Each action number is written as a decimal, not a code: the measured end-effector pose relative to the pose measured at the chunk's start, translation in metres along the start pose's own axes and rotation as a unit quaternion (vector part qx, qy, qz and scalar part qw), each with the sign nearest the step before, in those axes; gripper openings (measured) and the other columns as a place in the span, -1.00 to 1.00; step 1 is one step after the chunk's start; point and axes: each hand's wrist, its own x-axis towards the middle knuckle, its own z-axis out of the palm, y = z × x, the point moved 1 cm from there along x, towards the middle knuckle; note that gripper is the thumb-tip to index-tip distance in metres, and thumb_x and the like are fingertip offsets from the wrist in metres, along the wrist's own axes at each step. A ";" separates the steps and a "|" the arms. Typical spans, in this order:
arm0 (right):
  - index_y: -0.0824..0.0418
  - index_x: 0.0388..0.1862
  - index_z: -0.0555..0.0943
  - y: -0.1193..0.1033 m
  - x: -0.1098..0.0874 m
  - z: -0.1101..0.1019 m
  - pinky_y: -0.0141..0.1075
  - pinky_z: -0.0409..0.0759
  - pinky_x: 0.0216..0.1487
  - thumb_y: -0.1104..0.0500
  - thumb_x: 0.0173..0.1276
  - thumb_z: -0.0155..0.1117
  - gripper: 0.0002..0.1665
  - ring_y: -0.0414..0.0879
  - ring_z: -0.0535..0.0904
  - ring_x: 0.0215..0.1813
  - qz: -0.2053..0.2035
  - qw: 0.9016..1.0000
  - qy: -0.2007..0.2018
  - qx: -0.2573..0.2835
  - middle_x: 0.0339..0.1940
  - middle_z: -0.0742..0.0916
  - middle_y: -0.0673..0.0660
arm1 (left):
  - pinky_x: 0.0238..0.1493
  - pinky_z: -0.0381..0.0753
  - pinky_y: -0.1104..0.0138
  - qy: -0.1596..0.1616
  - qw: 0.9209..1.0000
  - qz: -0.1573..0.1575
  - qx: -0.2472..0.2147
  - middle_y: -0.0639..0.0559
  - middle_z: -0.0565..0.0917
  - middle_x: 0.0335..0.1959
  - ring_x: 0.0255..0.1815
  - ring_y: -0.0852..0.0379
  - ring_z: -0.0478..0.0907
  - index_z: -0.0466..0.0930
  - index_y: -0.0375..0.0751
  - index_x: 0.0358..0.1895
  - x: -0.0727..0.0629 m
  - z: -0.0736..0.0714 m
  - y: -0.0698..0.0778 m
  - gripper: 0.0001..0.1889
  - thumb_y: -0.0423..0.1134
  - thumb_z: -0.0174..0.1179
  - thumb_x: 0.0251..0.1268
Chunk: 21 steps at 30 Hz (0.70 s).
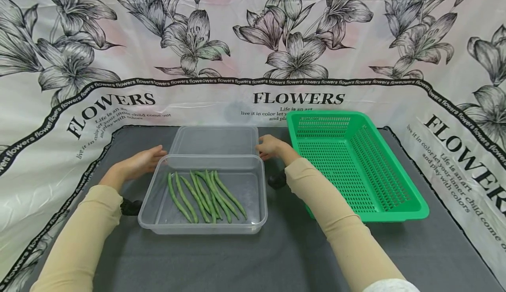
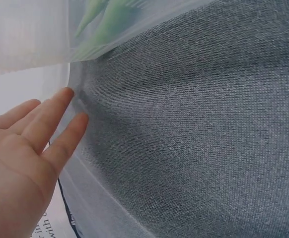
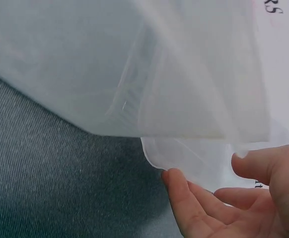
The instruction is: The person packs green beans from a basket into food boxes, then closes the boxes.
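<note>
A clear plastic container [image 1: 241,228] stands on the grey cloth with several green beans [image 1: 203,195] lying lengthwise inside. Directly behind it is a translucent lid [image 1: 213,140], partly overlapped by the container's back wall in the head view. My left hand [image 1: 140,162] reaches past the container's back left corner, fingers extended toward the lid's left side. In the left wrist view its fingers [image 2: 60,116] are spread with nothing between them. My right hand [image 1: 272,148] is at the lid's right edge. The right wrist view shows its fingertips [image 3: 172,177] at the lid's corner, thumb apart.
A green slotted plastic basket [image 1: 411,215] stands to the right, beside my right forearm. The grey cloth [image 1: 189,261] covers the surface in front of the container. A white flower-printed sheet [image 1: 221,101] borders it at the back and sides.
</note>
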 end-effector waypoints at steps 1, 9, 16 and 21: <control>0.30 0.47 -0.11 0.001 0.001 -0.001 -0.24 0.61 -0.10 0.18 0.44 -0.02 -0.24 0.02 0.58 0.01 0.000 1.000 -0.001 0.007 0.33 0.36 0.25 | 0.38 -0.13 -0.09 0.000 1.000 0.002 0.000 -0.39 -0.29 0.43 0.43 -0.30 -0.28 -0.39 -0.42 0.42 -0.001 0.000 0.000 -0.16 0.26 -0.57 0.41; 0.36 0.45 -0.14 -0.025 -0.034 0.003 -0.16 0.52 0.09 0.26 0.47 -0.14 -0.31 0.06 0.53 0.02 0.019 1.000 0.008 0.000 0.37 0.28 0.33 | 0.38 -0.15 -0.09 0.011 1.000 0.018 -0.010 -0.40 -0.31 0.43 0.42 -0.33 -0.25 -0.40 -0.43 0.41 -0.004 0.001 0.001 -0.17 0.25 -0.55 0.42; 0.32 0.46 -0.12 -0.019 -0.025 -0.002 -0.36 0.60 -0.21 0.20 0.45 -0.09 -0.28 -0.13 0.57 -0.33 -0.004 0.999 0.031 -0.009 0.26 0.42 0.29 | 0.37 -0.21 -0.14 0.031 0.999 0.033 -0.012 -0.37 -0.26 0.44 0.40 -0.37 -0.20 -0.43 -0.38 0.42 -0.012 0.000 0.007 -0.16 0.27 -0.53 0.40; 0.33 0.46 -0.09 -0.025 -0.027 -0.001 -0.28 0.58 -0.02 0.24 0.45 -0.12 -0.31 -0.04 0.55 -0.13 -0.006 0.999 0.048 0.012 0.35 0.32 0.29 | 0.31 -0.32 -0.23 0.038 0.998 0.041 -0.008 -0.36 -0.24 0.44 0.40 -0.35 -0.13 -0.47 -0.32 0.43 -0.017 -0.005 0.009 -0.20 0.24 -0.53 0.42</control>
